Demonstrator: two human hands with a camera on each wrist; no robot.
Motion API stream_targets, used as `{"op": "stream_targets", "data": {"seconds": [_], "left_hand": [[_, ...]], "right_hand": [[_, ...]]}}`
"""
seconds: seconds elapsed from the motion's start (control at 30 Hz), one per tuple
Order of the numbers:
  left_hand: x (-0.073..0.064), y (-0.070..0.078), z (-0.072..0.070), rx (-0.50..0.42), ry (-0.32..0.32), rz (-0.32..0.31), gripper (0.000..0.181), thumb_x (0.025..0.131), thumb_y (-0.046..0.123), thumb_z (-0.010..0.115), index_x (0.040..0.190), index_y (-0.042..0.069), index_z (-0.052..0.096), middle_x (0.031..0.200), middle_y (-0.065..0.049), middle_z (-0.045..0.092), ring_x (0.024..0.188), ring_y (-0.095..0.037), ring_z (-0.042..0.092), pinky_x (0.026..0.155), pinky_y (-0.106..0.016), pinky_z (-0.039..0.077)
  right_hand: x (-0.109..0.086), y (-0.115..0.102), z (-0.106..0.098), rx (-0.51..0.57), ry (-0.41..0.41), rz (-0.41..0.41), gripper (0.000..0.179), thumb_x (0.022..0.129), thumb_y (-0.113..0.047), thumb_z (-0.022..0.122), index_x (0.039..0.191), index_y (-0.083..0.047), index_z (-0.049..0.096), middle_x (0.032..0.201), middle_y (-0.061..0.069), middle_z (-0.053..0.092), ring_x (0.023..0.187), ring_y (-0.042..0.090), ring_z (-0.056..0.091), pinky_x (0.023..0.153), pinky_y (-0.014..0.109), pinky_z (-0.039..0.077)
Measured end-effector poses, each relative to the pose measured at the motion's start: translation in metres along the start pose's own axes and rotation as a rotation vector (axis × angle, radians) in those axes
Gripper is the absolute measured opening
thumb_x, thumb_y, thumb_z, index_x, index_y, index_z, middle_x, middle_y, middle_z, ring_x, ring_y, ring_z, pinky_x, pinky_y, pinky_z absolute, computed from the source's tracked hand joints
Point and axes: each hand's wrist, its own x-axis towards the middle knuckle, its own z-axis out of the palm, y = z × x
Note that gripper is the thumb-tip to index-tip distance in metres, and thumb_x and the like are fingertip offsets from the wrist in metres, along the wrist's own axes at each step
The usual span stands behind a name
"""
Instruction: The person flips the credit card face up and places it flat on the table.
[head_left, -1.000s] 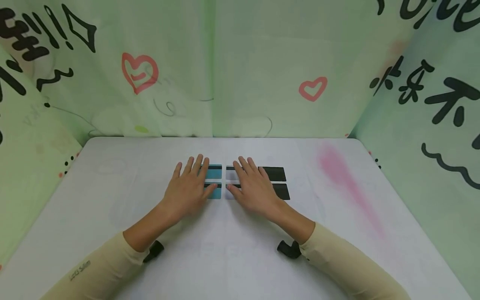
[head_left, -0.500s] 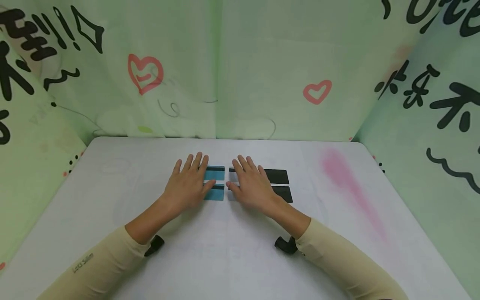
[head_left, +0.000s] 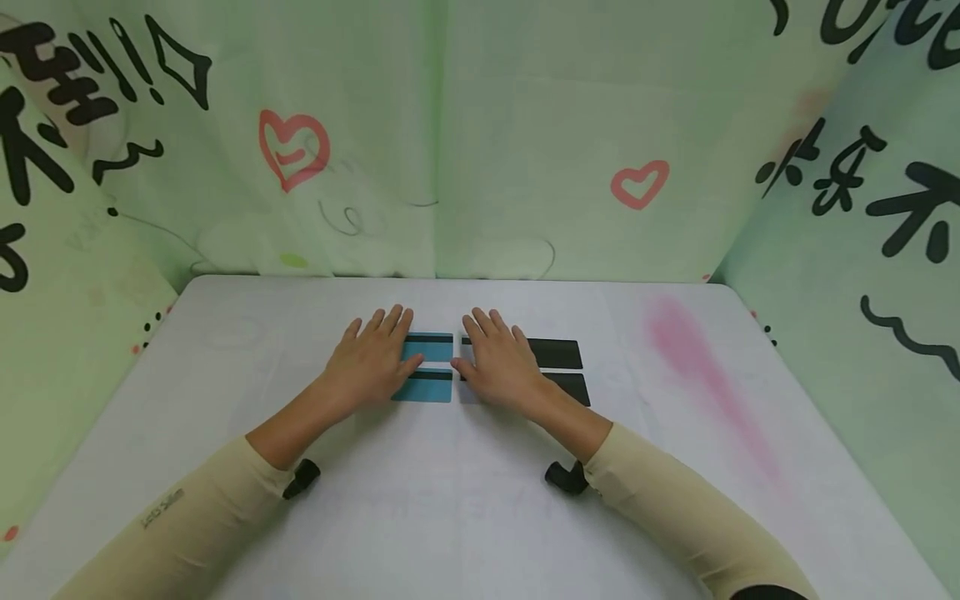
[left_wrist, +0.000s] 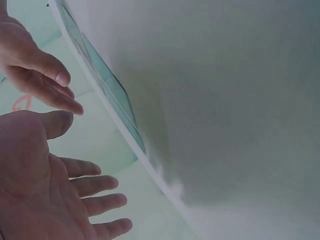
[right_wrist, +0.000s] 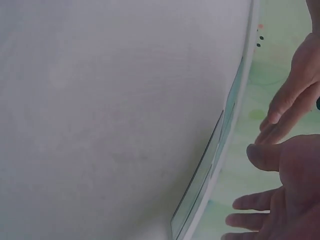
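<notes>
Both hands drawn slightly nearer the person since the earlier frame, uncovering more of the blue cards.

Item: two blue cards point(head_left: 429, 368), each with a black stripe, one behind the other at mid-worktop; beside them a whitish pair of cards point(head_left: 467, 367), mostly covered, then two black cards point(head_left: 558, 353) point(head_left: 572, 387) further right. Left hand point(head_left: 372, 362) lies flat with fingers straight and spread, thumb tip touching the blue cards' left edge. Right hand point(head_left: 501, 363) lies flat, fingers spread, resting over the whitish pair and the black cards' left ends. Neither hand grips anything. Cream sleeves point(head_left: 187, 533) cover both forearms. White worktop point(head_left: 465, 517) bears a pink smear point(head_left: 701, 375) at right; green printed cloth point(head_left: 480, 142) with red hearts surrounds it.
</notes>
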Motion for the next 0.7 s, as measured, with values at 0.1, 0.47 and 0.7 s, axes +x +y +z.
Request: {"op": "stream_targets", "data": {"seconds": [0.1, 0.47, 0.7], "left_hand": [[0.003, -0.004, 0.002, -0.007, 0.008, 0.016, 0.074, 0.108, 0.042, 0.053, 0.163, 0.000, 0.027, 0.168, -0.020, 0.031, 0.155, -0.042, 0.032, 0.123, -0.064, 0.026], [0.020, -0.020, 0.002, -0.071, 0.027, 0.066, 0.069, 0.099, 0.034, 0.071, 0.155, 0.001, 0.046, 0.153, -0.020, 0.053, 0.138, -0.040, 0.054, 0.107, -0.059, 0.048], [0.029, -0.031, -0.003, -0.124, -0.008, 0.108, 0.064, 0.094, 0.029, 0.076, 0.149, 0.002, 0.055, 0.145, -0.019, 0.058, 0.131, -0.040, 0.057, 0.105, -0.061, 0.048]], "right_hand": [[0.004, 0.000, 0.001, 0.000, -0.004, -0.010, 0.071, 0.105, -0.040, 0.061, 0.161, -0.004, 0.037, 0.168, 0.017, 0.034, 0.158, 0.039, 0.027, 0.123, 0.063, 0.027], [0.017, 0.002, 0.002, 0.045, -0.022, -0.087, 0.065, 0.101, -0.029, 0.070, 0.155, -0.002, 0.045, 0.156, 0.017, 0.051, 0.148, 0.035, 0.045, 0.120, 0.055, 0.037], [0.029, 0.005, -0.004, 0.034, -0.102, -0.181, 0.059, 0.101, -0.022, 0.068, 0.152, 0.000, 0.048, 0.152, 0.018, 0.054, 0.141, 0.034, 0.051, 0.116, 0.047, 0.044]]}}
